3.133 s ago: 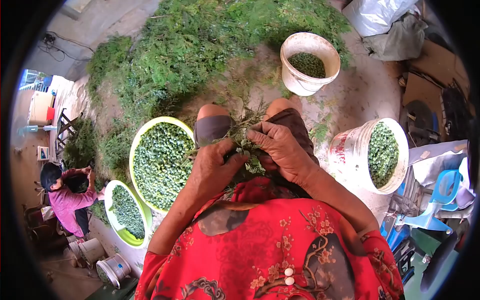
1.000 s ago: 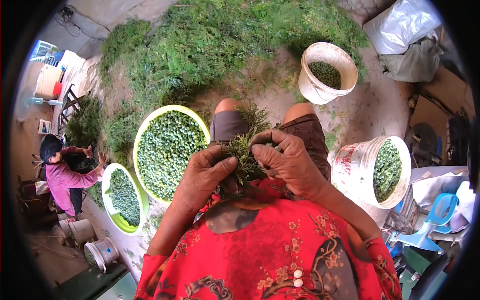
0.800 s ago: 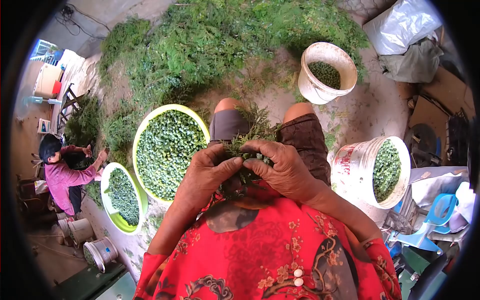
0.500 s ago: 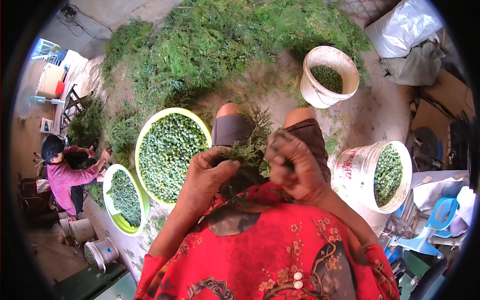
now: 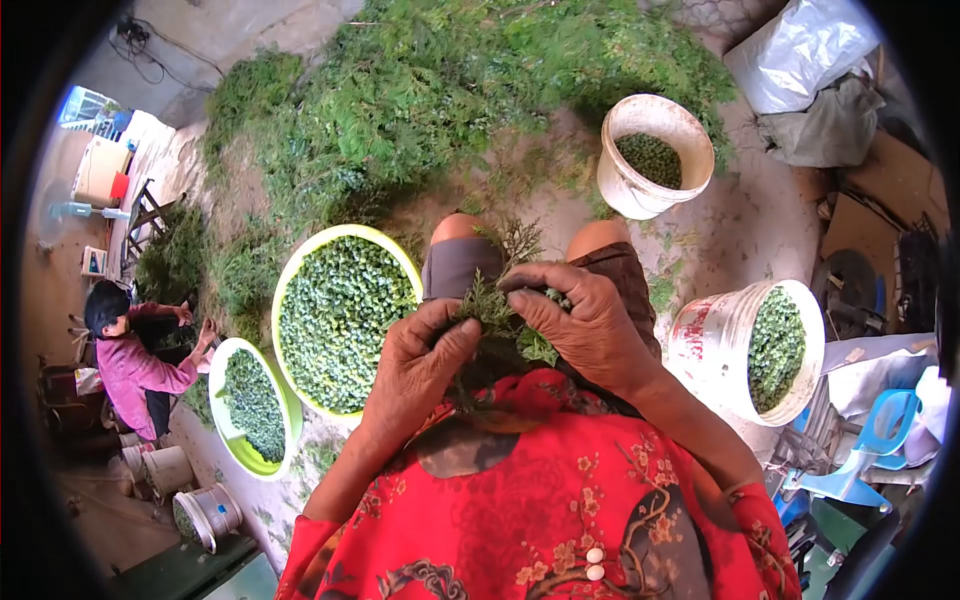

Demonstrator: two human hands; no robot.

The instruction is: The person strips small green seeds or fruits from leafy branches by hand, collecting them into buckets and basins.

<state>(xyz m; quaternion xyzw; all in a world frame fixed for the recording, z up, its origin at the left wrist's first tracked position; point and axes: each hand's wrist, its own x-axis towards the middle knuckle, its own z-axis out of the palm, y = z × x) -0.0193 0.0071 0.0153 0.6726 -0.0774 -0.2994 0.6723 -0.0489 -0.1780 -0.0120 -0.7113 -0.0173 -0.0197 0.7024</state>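
A leafy green sprig (image 5: 485,303) is pinched between the thumb and fingers of my left hand (image 5: 415,355), above my lap. Close by on the right, my right hand (image 5: 580,320) has its thumb and index finger together at the sprig's side, with small green berries showing beneath its curled fingers. Left of my knees stands a large round tub (image 5: 347,318) filled with green berries. A smaller green-rimmed tub (image 5: 252,410) beside it also holds berries.
A broad heap of cut branches (image 5: 430,100) covers the floor ahead. Buckets with berries stand at the upper right (image 5: 655,155) and right (image 5: 745,350). A co-worker (image 5: 145,360) sits at the left. A blue plastic stool (image 5: 870,450) is at the lower right.
My right hand has moved left and slightly up to the sprig, close to my left hand. The co-worker's hands have shifted slightly.
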